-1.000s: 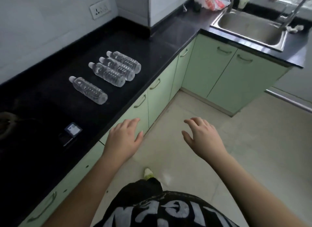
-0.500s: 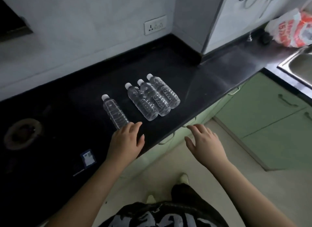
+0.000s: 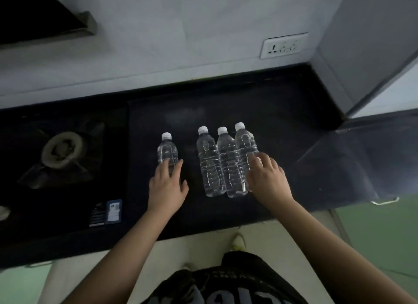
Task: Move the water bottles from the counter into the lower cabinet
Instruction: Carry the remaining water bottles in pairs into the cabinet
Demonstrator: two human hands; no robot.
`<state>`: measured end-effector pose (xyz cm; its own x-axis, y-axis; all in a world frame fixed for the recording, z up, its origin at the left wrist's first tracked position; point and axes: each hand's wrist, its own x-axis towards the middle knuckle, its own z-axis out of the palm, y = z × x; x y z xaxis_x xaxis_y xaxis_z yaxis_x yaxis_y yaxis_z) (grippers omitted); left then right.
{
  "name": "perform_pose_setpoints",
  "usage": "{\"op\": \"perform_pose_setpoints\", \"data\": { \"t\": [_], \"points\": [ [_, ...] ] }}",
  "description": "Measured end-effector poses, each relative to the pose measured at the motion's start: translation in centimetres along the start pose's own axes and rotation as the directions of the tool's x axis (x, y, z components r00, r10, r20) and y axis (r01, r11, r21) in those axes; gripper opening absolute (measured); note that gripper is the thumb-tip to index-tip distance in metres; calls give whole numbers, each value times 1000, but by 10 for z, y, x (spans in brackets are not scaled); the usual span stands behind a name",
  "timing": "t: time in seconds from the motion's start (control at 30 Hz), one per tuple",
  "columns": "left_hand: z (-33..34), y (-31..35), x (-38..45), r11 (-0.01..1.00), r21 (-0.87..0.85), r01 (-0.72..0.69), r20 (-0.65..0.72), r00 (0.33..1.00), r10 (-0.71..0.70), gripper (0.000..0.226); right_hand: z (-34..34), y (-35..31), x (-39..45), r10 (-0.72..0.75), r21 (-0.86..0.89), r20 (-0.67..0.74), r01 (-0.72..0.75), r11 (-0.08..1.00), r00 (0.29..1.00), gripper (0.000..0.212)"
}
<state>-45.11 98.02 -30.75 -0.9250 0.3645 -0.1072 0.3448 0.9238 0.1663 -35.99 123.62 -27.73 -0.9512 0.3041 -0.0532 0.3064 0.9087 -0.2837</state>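
While both hands reach over the black counter [image 3: 282,113], four clear water bottles lie flat on it, white caps pointing toward the wall. At far left a gas burner [image 3: 62,149] sits in the dark hob, with a small blue card [image 3: 113,211] near the counter's front edge. Next comes the lone bottle [image 3: 167,151], set apart from the others; the left hand [image 3: 167,190] lies over its lower half, fingers straight and close together, thumb out to the side. Whether those fingers press the plastic or only hover just above cannot be told, and the bottle's base is hidden under the palm. To the right, three bottles lie side by side, touching: the left bottle of the three [image 3: 210,163], the middle bottle [image 3: 230,165] and the right bottle [image 3: 245,145]. All are ribbed, see-through and filled with water. The right hand [image 3: 269,181] covers the lower part of the right bottle, fingers slightly bent and spread on it; a firm grasp is not evident, and the thumb is out of sight. A wall socket [image 3: 283,45] sits above. At far right a green cabinet [image 3: 380,235] front shows below the counter, its handle [image 3: 384,201] partly cut by the counter edge.
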Motion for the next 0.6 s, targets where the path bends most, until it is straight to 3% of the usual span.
{"op": "perform_pose_setpoints", "data": {
  "t": [0.17,0.33,0.47,0.6],
  "points": [
    [13,8,25,986,2,166,1,986,-166,77,21,16,45,27,36,156,-33,999,987,59],
    [22,9,30,925,-109,365,43,931,-362,78,34,24,51,34,140,242,-70,988,970,66],
    [23,12,21,937,-97,336,47,942,-333,79,35,27,45,24,235,259,-88,968,965,65],
    [26,14,-3,961,-60,272,36,962,-270,80,36,36,23,-33,196,220,-11,980,975,64]
  ]
}}
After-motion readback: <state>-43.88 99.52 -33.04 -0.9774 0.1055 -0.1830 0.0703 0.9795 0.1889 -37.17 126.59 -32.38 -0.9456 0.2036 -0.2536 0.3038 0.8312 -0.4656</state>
